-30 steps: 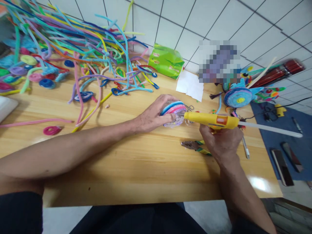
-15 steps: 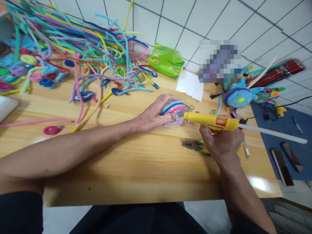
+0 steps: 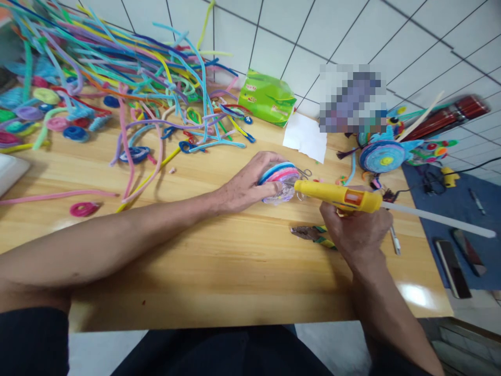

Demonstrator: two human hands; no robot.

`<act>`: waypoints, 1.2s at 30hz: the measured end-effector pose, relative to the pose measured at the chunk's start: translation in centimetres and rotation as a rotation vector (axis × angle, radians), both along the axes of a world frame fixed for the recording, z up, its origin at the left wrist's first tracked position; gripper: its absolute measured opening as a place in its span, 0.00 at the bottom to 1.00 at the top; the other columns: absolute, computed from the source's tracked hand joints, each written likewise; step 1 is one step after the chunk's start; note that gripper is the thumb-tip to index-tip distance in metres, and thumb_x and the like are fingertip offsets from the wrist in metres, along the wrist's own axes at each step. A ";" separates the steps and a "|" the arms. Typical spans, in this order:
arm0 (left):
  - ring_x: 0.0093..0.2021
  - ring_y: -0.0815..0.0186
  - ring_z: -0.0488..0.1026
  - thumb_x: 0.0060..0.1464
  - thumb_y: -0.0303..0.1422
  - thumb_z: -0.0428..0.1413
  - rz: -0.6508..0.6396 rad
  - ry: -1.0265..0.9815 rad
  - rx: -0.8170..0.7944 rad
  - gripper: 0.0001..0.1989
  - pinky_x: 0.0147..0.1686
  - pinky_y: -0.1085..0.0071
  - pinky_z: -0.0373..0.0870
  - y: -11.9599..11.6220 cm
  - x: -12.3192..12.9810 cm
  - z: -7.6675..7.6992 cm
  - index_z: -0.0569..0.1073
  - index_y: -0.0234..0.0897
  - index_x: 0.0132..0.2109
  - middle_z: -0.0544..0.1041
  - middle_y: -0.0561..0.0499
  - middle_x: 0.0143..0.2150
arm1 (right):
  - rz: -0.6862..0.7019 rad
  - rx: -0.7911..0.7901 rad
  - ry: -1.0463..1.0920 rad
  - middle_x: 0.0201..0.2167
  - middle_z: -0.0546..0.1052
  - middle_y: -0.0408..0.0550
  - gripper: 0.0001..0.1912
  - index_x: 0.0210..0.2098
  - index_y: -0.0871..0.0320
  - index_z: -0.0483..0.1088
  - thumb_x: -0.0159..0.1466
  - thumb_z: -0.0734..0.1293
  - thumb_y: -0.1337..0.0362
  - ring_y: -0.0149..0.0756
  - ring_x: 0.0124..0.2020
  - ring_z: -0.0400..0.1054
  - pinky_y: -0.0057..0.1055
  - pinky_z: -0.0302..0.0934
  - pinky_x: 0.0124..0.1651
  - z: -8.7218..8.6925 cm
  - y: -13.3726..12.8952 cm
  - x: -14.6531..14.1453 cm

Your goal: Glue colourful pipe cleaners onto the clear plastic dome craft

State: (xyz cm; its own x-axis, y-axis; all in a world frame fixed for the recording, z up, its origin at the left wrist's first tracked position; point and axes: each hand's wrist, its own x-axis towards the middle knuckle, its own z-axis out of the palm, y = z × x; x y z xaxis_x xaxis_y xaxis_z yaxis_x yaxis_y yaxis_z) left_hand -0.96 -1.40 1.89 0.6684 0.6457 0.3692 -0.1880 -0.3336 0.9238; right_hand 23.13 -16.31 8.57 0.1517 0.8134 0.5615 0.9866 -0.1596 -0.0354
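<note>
My left hand [image 3: 260, 180] is closed around a round coiled piece of fuzzy blue, white, pink and purple stems [image 3: 282, 171], about midway between the left and right edges of the pale varnished wooden surface [image 3: 219, 277]. My right hand [image 3: 354, 227] grips a yellow plastic glue gun [image 3: 329, 192], a long translucent white glue stick [image 3: 442, 218] jutting from its back past the right edge. The metal nozzle points at the coiled piece; I can't tell whether it touches. Metal pliers with yellow-and-green handles [image 3: 307, 233] lie below the gun, toward the near edge, partly hidden by my right hand. A heap of multicoloured fuzzy stems [image 3: 129, 68] covers the far left corner; a blue disc-shaped fuzzy figure [image 3: 382, 156] sits by the far right corner.
</note>
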 end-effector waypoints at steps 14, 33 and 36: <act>0.75 0.46 0.74 0.68 0.45 0.67 -0.006 -0.007 -0.005 0.27 0.81 0.43 0.67 0.1 0.1 -0.2 0.73 0.43 0.68 0.78 0.41 0.70 | 0.042 0.027 -0.017 0.30 0.85 0.52 0.10 0.40 0.51 0.77 0.60 0.67 0.59 0.54 0.33 0.83 0.43 0.76 0.37 0.1 0.3 0.0; 0.74 0.47 0.74 0.66 0.44 0.68 0.001 -0.018 -0.014 0.27 0.81 0.44 0.67 0.1 0.1 -0.1 0.74 0.43 0.67 0.77 0.42 0.69 | 0.012 0.004 -0.058 0.30 0.86 0.53 0.13 0.42 0.54 0.81 0.62 0.67 0.58 0.55 0.33 0.84 0.43 0.75 0.37 -0.3 0.1 0.3; 0.73 0.47 0.75 0.66 0.44 0.68 -0.002 -0.021 -0.021 0.28 0.81 0.44 0.66 0.1 0.1 -0.1 0.74 0.42 0.67 0.78 0.42 0.68 | 0.000 -0.001 -0.044 0.30 0.85 0.52 0.14 0.42 0.54 0.83 0.62 0.68 0.58 0.54 0.32 0.83 0.43 0.75 0.37 -0.3 0.1 0.4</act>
State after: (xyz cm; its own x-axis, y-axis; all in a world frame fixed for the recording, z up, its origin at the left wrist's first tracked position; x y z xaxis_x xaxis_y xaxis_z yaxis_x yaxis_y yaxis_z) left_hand -0.85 -1.30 1.76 0.6619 0.6522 0.3695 -0.2075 -0.3142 0.9264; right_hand 23.49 -16.22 8.30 0.1266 0.8138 0.5672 0.9872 -0.1591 0.0079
